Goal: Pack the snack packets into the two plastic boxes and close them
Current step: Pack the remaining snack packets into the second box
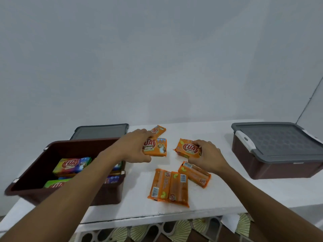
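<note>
**Q:** What is carried by the white worktop [218, 198], set against the plain pale wall?

**A:** An open box [35, 172] is placed at the left end, with packed packets [71, 165] laid inside. Its loose lid [99, 131] is laid flat behind it, by the rear edge. A closed box [279, 165] is seen at the right end.

**Q:** How are the hands engaged?

**A:** The left hand [138, 145] is curled round a first orange packet [157, 149] mid-worktop. The fingers of the right hand [206, 154] are wrapped round the end of a second orange packet [187, 148].

**Q:** How far along is the task judged to be?

**A:** Past halfway. One box is shut, its contents hidden, and the other is part-filled. Six orange packets remain outside: the two gripped, a rear packet [158, 130] towards the rear edge, and three front packets [159, 185] towards the front edge. The loose lid is not yet fitted.
</note>
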